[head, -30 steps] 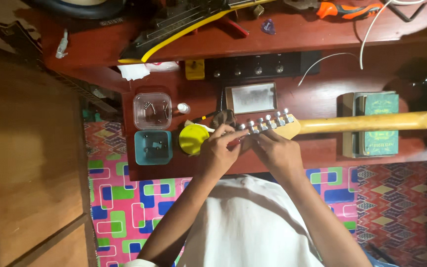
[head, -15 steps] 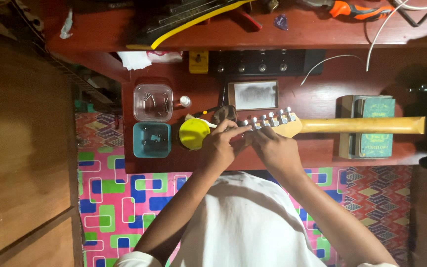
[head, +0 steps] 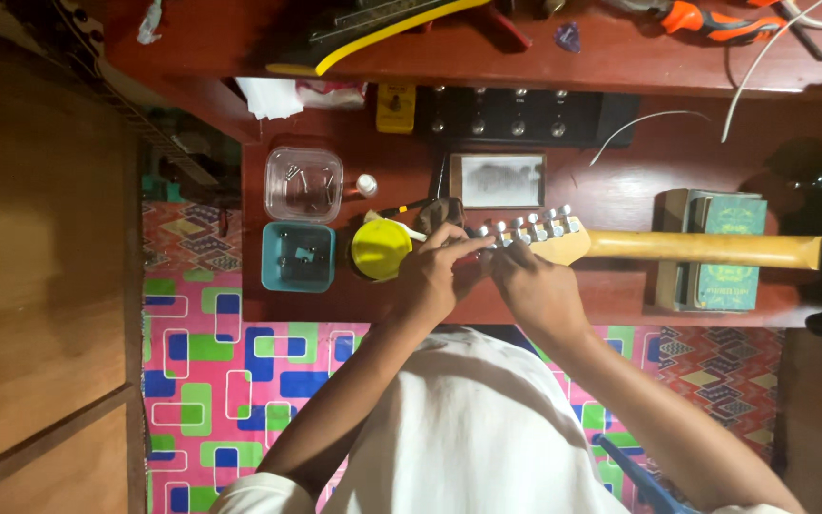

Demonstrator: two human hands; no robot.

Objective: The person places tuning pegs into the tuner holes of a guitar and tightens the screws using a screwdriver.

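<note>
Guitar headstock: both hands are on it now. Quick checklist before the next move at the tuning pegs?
1. Neck support: the neck rests on a stack of books: ok.
2. Left hand at the headstock, fingers on the end pegs: ok.
3. Right hand beside it, below the pegs: ok.
4. What either grip holds: cannot tell.
5. Clear box of small parts beside the left hand: ok.
6. Strings on the pegs: cannot tell.
</note>
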